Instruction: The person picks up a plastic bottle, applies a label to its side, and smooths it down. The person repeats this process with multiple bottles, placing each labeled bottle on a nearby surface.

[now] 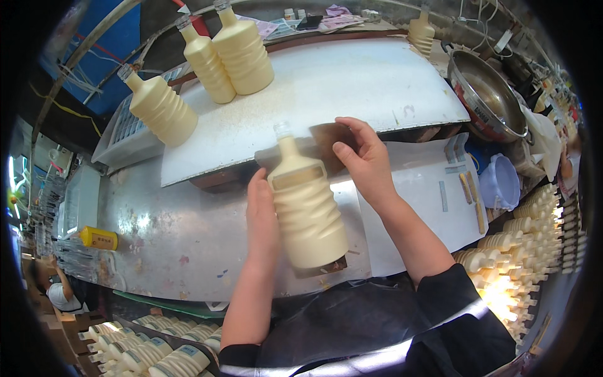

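Note:
A cream plastic bottle with a ribbed body and a clear neck is in front of me over the metal bench. Across its shoulder lies a brownish rectangular strip. My right hand pinches a dark brown, thin curved sheet between thumb and fingers, just right of the bottle's neck. A greyish see-through piece shows behind the neck; I cannot tell if it belongs to that sheet. Along the bottle's left side, my left hand rests with fingers stretched upward, seen edge-on and partly hidden.
Beyond the metal bench is a raised white board with several cream bottles at its left. A yellow container lies left. At right are a steel pan, a lilac bucket and many stacked bottles.

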A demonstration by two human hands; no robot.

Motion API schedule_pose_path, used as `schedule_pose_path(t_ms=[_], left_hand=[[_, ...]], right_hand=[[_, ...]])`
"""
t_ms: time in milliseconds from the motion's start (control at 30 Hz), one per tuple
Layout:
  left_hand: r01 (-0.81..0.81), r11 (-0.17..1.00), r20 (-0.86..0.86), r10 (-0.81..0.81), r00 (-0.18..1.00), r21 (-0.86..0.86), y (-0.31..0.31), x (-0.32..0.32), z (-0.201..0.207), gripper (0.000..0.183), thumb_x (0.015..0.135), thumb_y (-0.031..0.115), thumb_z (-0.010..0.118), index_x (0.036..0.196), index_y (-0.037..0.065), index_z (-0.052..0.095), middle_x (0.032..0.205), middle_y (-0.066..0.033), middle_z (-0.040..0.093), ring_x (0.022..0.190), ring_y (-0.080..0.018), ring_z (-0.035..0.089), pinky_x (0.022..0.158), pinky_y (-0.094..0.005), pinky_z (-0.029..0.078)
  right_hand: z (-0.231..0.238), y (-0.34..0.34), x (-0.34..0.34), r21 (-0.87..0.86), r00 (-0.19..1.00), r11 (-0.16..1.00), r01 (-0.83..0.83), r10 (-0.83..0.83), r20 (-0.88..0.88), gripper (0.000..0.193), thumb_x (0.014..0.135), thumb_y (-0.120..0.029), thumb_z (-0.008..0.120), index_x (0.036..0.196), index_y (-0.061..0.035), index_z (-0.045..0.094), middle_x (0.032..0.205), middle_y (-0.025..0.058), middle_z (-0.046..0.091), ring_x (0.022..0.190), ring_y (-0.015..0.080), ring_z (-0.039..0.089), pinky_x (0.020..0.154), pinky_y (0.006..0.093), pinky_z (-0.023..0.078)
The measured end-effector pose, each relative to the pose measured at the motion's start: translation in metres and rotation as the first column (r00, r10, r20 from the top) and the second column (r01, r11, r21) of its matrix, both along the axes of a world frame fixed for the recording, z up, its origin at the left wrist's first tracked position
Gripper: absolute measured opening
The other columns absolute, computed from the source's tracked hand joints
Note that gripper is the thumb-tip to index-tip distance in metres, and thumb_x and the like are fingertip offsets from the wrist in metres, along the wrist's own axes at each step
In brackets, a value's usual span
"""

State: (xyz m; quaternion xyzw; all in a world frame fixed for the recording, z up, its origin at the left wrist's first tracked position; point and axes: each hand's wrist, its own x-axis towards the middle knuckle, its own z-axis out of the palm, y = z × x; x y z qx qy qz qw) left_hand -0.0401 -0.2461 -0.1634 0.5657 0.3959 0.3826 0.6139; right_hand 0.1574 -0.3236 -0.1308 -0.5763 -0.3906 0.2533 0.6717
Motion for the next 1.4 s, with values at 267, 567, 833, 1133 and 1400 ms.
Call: schedule_pose_path(t_ms=[267,567,833,1133,1400], left_hand=[[0.159,0.978,0.063,-0.151,0.986,-0.133,0.015,0.015,-0.018,0.048,0.113,0.045,0.038,0.132,0.003,0.054,0.122,-0.0127,0.066,0.106,-0.0208,0.068,0.093,-0.0383,0.057],[0.187,0.972,0.139,-0.167,0.976,-0.144,0.013,0.012,-0.016,0.047,0.114,0.041,0.035,0.133,0.003,0.054,0.123,-0.013,0.066,0.108,-0.0206,0.068,0.095,-0.0376,0.057],[0.183,0.963,0.196,-0.145,0.97,-0.196,0.004,0.013,-0.004,0.051,0.115,0.04,0.032,0.134,0.0,0.056,0.124,-0.0139,0.067,0.109,-0.0218,0.069,0.094,-0.0376,0.057],[0.295,0.893,0.27,-0.208,0.94,-0.341,0.004,0.011,0.005,0.057,0.113,0.047,0.035,0.136,0.0,0.057,0.126,-0.0151,0.068,0.108,-0.0245,0.071,0.093,-0.0395,0.059],[0.266,0.854,0.364,-0.098,0.926,-0.448,0.003,0.003,-0.009,0.049,0.113,0.043,0.038,0.132,0.002,0.058,0.123,-0.0116,0.068,0.114,-0.0216,0.067,0.098,-0.0385,0.056]], right_hand=[[-0.028,0.006,-0.018,-0.013,0.926,0.977,0.215,-0.199,0.319,0.041,0.095,-0.006,0.068,0.136,-0.003,0.063,0.115,0.007,0.071,0.094,0.0112,0.063,0.083,0.0268,0.053],[0.003,-0.017,-0.029,0.052,0.891,0.98,0.192,-0.196,0.41,0.032,0.091,-0.002,0.072,0.122,-0.0013,0.067,0.099,0.0075,0.072,0.081,0.014,0.066,0.071,0.0275,0.054],[0.012,0.004,-0.02,0.079,0.695,0.978,0.195,-0.194,0.692,0.035,0.089,-0.004,0.071,0.124,-0.0017,0.065,0.098,0.0171,0.07,0.078,0.0318,0.066,0.068,0.0372,0.054],[-0.004,-0.014,-0.025,0.126,0.79,0.93,0.345,-0.36,0.496,0.023,0.089,0.0,0.074,0.111,-0.0015,0.069,0.105,0.0148,0.075,0.084,0.0181,0.072,0.076,0.032,0.057],[0.022,-0.019,-0.064,0.265,0.481,0.963,-0.04,-0.214,0.85,0.031,0.071,0.001,0.073,0.102,-0.0032,0.072,0.105,0.0117,0.074,0.085,0.0298,0.072,0.074,0.0392,0.057]])
